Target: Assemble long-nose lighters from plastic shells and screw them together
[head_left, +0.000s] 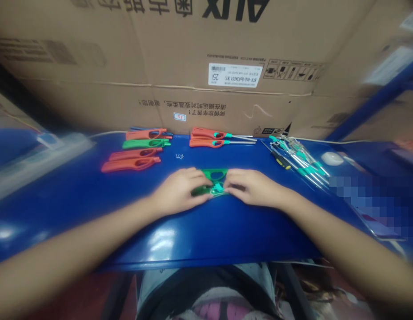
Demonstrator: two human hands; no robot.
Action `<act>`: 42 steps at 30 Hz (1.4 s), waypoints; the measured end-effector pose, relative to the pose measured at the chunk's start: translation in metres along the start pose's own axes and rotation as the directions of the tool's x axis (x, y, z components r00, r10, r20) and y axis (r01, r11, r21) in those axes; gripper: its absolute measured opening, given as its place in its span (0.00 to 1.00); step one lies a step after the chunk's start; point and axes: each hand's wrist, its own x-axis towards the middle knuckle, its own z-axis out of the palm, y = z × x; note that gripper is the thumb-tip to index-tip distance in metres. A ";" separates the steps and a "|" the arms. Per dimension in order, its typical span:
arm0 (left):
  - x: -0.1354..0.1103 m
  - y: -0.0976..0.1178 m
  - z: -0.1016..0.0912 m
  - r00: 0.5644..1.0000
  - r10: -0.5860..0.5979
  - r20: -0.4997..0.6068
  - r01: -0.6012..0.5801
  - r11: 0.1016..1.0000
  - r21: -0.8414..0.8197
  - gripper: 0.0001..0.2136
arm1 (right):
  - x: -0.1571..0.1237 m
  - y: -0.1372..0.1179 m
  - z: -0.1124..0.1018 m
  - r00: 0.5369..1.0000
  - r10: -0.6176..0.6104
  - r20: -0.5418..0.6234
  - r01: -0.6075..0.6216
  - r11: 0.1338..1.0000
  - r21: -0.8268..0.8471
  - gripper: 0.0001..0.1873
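Note:
On the blue table (93, 200) my left hand (179, 190) and my right hand (251, 187) both close on a green lighter body (214, 175) lying between them, fingers pinching its parts together. The handle loop shows above my fingers; the lower part is partly hidden under them. Teal pieces show at the gap between my thumbs.
Orange and green lighter handle shells (136, 153) lie at the back left. Two orange long-nozzle lighters (216, 137) lie behind my hands. A pile of metal nozzle rods with teal ends (299, 160) lies at the right. Big cardboard boxes (206, 66) stand behind the table.

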 end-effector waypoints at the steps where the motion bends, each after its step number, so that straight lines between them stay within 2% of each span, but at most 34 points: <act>1: 0.000 0.000 0.000 1.000 -0.003 -0.003 0.003 1.000 -0.011 0.12 | 0.000 0.000 0.001 1.000 -0.003 -0.005 0.003 1.000 0.001 0.06; 10: 0.002 0.004 -0.001 0.999 -0.050 0.021 0.052 0.996 -0.078 0.11 | 0.000 -0.005 0.003 0.997 -0.070 -0.046 0.069 0.998 -0.010 0.06; 18: 0.003 0.010 -0.001 0.988 -0.141 0.061 0.147 0.982 -0.116 0.10 | -0.001 -0.011 0.006 0.979 -0.202 -0.024 0.190 0.948 -0.254 0.11; 22: 0.003 0.010 -0.001 0.984 -0.164 0.073 0.173 0.975 -0.138 0.10 | -0.001 -0.011 0.006 0.971 -0.238 -0.017 0.220 0.920 -0.323 0.13; 33: 0.003 0.013 -0.001 0.977 -0.201 0.074 0.211 0.963 -0.165 0.08 | -0.001 -0.010 0.007 0.975 -0.223 0.021 0.217 0.918 -0.332 0.13; 42: 0.002 0.013 0.002 0.989 -0.151 0.011 0.151 0.980 -0.129 0.11 | 0.000 -0.009 0.005 0.979 -0.185 0.085 0.203 0.914 -0.350 0.12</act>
